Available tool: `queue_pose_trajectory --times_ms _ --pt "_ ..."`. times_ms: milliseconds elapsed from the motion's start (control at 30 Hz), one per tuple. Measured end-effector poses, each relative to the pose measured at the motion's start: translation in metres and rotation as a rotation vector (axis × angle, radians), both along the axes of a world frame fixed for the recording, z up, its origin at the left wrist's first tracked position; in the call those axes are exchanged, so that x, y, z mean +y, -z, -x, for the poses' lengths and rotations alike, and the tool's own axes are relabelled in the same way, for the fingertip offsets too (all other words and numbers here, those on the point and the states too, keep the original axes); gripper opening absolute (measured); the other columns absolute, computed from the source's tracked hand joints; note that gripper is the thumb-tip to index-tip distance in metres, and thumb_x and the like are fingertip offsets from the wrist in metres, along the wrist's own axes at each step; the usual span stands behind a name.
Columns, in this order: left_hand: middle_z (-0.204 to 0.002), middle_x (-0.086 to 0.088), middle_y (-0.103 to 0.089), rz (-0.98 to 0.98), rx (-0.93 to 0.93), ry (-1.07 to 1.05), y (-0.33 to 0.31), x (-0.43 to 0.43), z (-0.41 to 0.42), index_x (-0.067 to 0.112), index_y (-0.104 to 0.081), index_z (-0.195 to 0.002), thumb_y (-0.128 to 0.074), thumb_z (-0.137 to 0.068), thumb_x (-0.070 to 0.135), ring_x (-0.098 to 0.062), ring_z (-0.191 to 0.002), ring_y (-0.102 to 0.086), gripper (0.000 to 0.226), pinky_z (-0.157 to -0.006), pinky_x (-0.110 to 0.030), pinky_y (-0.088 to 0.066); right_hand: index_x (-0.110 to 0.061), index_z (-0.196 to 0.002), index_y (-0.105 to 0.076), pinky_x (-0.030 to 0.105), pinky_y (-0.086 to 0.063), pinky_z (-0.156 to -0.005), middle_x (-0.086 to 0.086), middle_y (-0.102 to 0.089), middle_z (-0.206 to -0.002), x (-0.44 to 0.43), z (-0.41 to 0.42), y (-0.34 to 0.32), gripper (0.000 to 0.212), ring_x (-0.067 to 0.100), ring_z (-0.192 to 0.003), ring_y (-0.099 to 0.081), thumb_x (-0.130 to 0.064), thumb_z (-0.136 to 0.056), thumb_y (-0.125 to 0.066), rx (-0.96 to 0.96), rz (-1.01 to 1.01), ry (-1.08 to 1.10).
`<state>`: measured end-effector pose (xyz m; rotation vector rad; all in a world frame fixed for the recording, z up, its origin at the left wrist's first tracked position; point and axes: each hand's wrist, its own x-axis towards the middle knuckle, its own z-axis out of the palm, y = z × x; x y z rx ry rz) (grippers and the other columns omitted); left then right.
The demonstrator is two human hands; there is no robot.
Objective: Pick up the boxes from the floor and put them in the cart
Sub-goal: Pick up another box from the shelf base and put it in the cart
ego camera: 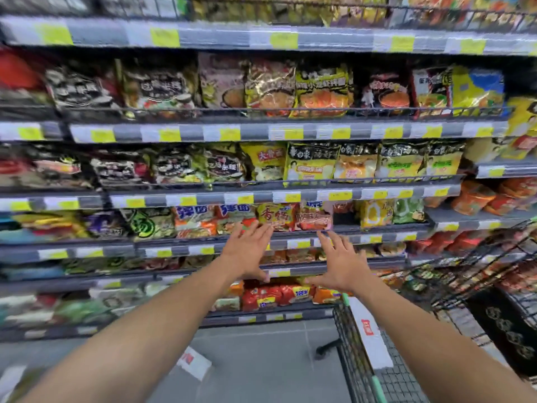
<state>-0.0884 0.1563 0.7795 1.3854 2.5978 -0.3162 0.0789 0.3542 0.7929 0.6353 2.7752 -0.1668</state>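
Note:
My left hand [250, 251] and my right hand [341, 264] are both stretched out in front of me, fingers spread, holding nothing. A white box with a red mark [194, 362] lies on the grey floor below my left forearm. The wire cart [353, 362] stands at the lower right, under my right forearm. Inside it a white box with a red label [367, 334] leans against the near wall, and a black box [505, 330] sits further right.
Shelves [261, 193] packed with noodle packets and yellow price tags fill the view ahead. The grey floor [261, 359] runs between the shelves and the cart. A white edge [10, 379] shows at the bottom left. The picture is blurred.

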Motion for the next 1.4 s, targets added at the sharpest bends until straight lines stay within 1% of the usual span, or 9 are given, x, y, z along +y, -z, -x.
queue_pose_trajectory --times_ms 333,533,667,833,933,1033,1133,1300,1400 --pt "-0.171 0.001 0.016 0.079 -0.013 -0.233 0.025 -0.206 0.064 0.018 0.017 -0.162 -0.063 -0.079 0.081 -0.025 -0.158 0.014 0.131 -0.125 -0.06 0.004 -0.036 -0.162 0.01 0.074 -0.019 -0.117 -0.005 0.011 -0.172 -0.169 0.102 0.034 0.131 0.029 -0.159 0.003 -0.091 -0.067 -0.062 -0.001 0.106 -0.224" --pt "-0.171 -0.006 0.016 0.099 -0.056 -0.305 0.061 -0.279 0.084 0.012 0.015 -0.162 -0.064 -0.085 0.073 -0.025 -0.157 0.015 0.127 -0.128 -0.046 0.003 -0.037 -0.162 0.01 0.075 -0.021 -0.116 -0.01 0.012 -0.171 -0.232 0.147 0.075 0.134 0.028 -0.158 0.003 -0.091 -0.065 -0.065 -0.09 0.172 -0.325" --pt "-0.171 -0.005 0.016 0.119 -0.097 -0.348 0.099 -0.309 0.096 0.012 0.015 -0.162 -0.066 -0.081 0.076 -0.023 -0.158 0.014 0.131 -0.128 -0.044 0.0 -0.039 -0.161 0.011 0.077 -0.022 -0.113 -0.007 0.011 -0.172 -0.251 0.17 0.116 0.135 0.029 -0.158 0.001 -0.092 -0.063 -0.064 -0.136 0.195 -0.393" --pt "-0.172 -0.008 0.01 0.136 -0.187 -0.353 0.185 -0.341 0.109 0.012 0.013 -0.162 -0.068 -0.076 0.079 -0.026 -0.158 0.009 0.136 -0.128 -0.044 -0.004 -0.039 -0.162 0.012 0.075 -0.023 -0.113 -0.007 0.012 -0.172 -0.27 0.194 0.2 0.133 0.029 -0.158 0.004 -0.086 -0.066 -0.069 -0.26 0.23 -0.407" --pt "-0.171 -0.01 0.016 0.199 -0.224 -0.341 0.241 -0.352 0.114 0.008 0.016 -0.161 -0.067 -0.079 0.077 -0.027 -0.158 0.012 0.135 -0.129 -0.042 -0.001 -0.038 -0.162 0.013 0.076 -0.019 -0.114 -0.006 0.015 -0.171 -0.28 0.202 0.257 0.136 0.03 -0.158 0.007 -0.085 -0.066 -0.071 -0.328 0.267 -0.411" --pt "-0.171 -0.007 0.016 0.207 -0.25 -0.346 0.314 -0.356 0.12 0.01 0.014 -0.162 -0.069 -0.079 0.074 -0.024 -0.158 0.013 0.134 -0.128 -0.04 0.002 -0.036 -0.161 0.014 0.074 -0.024 -0.114 -0.005 0.016 -0.171 -0.29 0.212 0.333 0.143 0.033 -0.158 0.006 -0.086 -0.06 -0.074 -0.392 0.311 -0.428" --pt "-0.172 -0.006 0.012 0.242 -0.283 -0.347 0.391 -0.356 0.126 0.012 0.013 -0.162 -0.069 -0.079 0.074 -0.023 -0.158 0.011 0.132 -0.128 -0.043 -0.001 -0.038 -0.16 0.015 0.074 -0.028 -0.111 -0.006 0.013 -0.171 -0.299 0.219 0.412 0.147 0.031 -0.158 0.005 -0.089 -0.053 -0.074 -0.399 0.313 -0.44" --pt "-0.173 -0.005 0.006 0.272 -0.257 -0.308 0.51 -0.347 0.142 0.013 0.01 -0.163 -0.071 -0.077 0.074 -0.024 -0.159 0.008 0.133 -0.129 -0.044 -0.001 -0.037 -0.16 0.016 0.07 -0.03 -0.113 -0.007 0.016 -0.171 -0.309 0.23 0.531 0.144 0.029 -0.158 0.006 -0.079 -0.061 -0.079 -0.443 0.327 -0.472" --pt "-0.173 -0.005 0.006 0.294 -0.249 -0.313 0.579 -0.344 0.157 0.014 0.01 -0.163 -0.072 -0.079 0.071 -0.025 -0.159 0.009 0.131 -0.128 -0.043 0.001 -0.04 -0.158 0.017 0.07 -0.029 -0.114 -0.007 0.015 -0.171 -0.312 0.238 0.603 0.143 0.03 -0.158 0.006 -0.078 -0.061 -0.081 -0.452 0.352 -0.425"
